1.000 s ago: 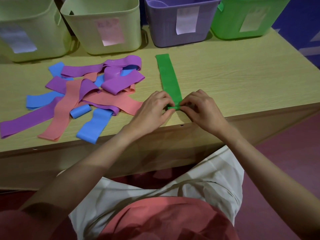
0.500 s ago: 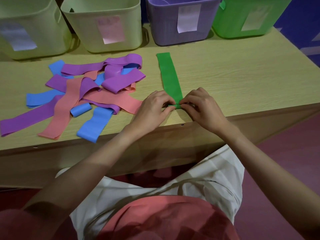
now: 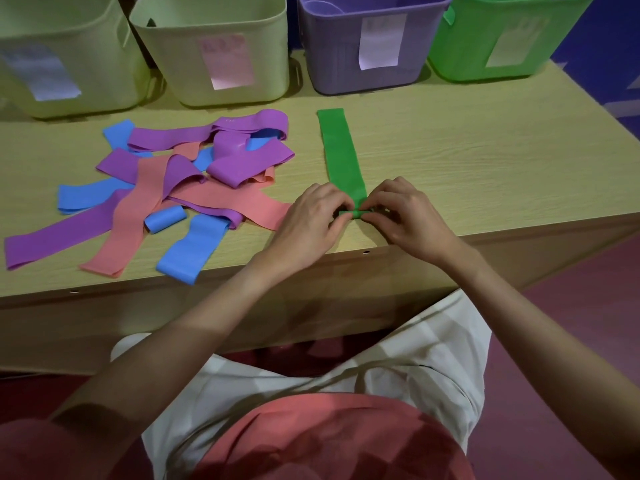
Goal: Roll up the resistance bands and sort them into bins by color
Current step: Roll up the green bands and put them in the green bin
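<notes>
A person seated at a pale wood-grain table [image 3: 485, 161] is rolling a flat green rubber resistance band [image 3: 341, 150], which is lying stretched away from the body toward the row of plastic bins at the far edge. The left hand [image 3: 311, 220] and the right hand [image 3: 405, 216] are both curling their fingertips onto the near end of the band, pinching a small tight roll just begun there; most of the strip is lying flat beyond them. To the left, well apart from the green band, a loose heap of purple, salmon-pink and blue bands [image 3: 194, 178] is waiting unrolled, with one small rolled blue band [image 3: 164, 219] sitting among them. Behind the work area are standing two pale yellow-green bins [image 3: 214, 36], a lilac ribbed bin [image 3: 346, 64] and a bright green bin [image 3: 467, 46], each wearing a paper label. The step in hand appears to be the opening turns of the roll. The next move likely calls for both hands pushing the roll forward evenly along the strip, keeping its edges aligned so it is not coning, and then carrying the finished roll to the green bin at far right.
</notes>
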Available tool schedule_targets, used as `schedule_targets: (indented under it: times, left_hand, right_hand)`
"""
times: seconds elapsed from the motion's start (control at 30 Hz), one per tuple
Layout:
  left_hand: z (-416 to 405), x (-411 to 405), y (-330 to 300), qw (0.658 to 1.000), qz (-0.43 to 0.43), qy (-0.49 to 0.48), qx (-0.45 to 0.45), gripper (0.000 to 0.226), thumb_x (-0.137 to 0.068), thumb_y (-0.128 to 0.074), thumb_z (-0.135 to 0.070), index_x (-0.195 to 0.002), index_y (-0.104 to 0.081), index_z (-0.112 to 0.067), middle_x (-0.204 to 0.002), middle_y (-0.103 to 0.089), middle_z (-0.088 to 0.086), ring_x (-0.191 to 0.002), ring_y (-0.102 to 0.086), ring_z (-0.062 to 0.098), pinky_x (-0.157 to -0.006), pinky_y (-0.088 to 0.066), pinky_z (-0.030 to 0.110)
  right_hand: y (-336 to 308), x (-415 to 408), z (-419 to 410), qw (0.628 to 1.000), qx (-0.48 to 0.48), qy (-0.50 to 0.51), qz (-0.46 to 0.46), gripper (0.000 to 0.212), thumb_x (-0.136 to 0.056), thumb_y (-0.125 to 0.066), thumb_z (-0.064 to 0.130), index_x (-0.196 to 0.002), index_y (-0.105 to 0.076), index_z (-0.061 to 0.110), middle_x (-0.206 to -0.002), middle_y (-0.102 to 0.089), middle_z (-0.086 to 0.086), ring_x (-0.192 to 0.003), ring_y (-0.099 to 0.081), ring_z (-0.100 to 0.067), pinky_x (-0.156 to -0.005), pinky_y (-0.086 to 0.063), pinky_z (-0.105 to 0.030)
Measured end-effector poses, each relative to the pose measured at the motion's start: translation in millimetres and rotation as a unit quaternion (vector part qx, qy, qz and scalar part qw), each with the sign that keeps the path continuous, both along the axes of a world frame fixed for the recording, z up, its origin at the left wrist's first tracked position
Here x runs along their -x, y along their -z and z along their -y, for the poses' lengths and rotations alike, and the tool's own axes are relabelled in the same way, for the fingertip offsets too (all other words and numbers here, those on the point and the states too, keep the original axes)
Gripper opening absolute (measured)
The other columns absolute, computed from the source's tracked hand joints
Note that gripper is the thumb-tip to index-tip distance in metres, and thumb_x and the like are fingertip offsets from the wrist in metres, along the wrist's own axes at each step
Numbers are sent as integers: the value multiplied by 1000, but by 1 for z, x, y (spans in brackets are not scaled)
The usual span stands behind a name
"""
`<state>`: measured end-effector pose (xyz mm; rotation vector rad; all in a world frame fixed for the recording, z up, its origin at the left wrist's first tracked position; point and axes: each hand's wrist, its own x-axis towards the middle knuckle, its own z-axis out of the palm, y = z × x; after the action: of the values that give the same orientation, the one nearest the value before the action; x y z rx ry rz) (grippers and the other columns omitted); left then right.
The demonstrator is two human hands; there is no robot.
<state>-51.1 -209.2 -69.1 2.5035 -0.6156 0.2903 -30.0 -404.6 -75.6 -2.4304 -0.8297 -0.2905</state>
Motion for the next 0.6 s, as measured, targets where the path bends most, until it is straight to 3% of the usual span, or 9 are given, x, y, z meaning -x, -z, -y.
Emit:
schedule_targets:
  times: [0.07,0.2,0.4,0.6]
  left_hand:
    - [1,2,1,1000,0,-7,-1,26,-93,-62,-23,-115,-61,-9,-105,-60,2,-99,-51,14,-85,-41,25]
    - [2,3,2,999,15,-33,-2,20,-91,-64,-21,-106,-66,-9,-102,-64,3,-98,-52,17,-84,-41,28]
    - [6,6,1,995,61,-56,-51,19,-90,-65,-18,-105,-69,-7,-95,-65,7,-93,-52,24,-79,-45,37]
    - [13,7,0,993,52,-82,-70,18,-94,-58,-19,-107,-64,-7,-100,-63,7,-95,-50,23,-82,-46,39]
  right_hand:
    - [-2,0,0,1000,-1,1,-6,14,-88,-68,17,-100,-70,8,-89,-64,-5,-83,-50,-15,-70,-45,-31]
    - [-4,0,-1,999,-38,6,-36,14,-88,-68,17,-99,-65,10,-84,-56,8,-80,-50,-13,-69,-46,-31]
    - [2,2,-1,1000,-21,7,-10,11,-90,-65,17,-95,-65,7,-87,-60,-3,-84,-50,-18,-71,-44,-33]
    - [5,9,-7,998,10,34,50,16,-92,-61,18,-96,-65,3,-88,-59,-9,-85,-51,-27,-61,-48,-42]
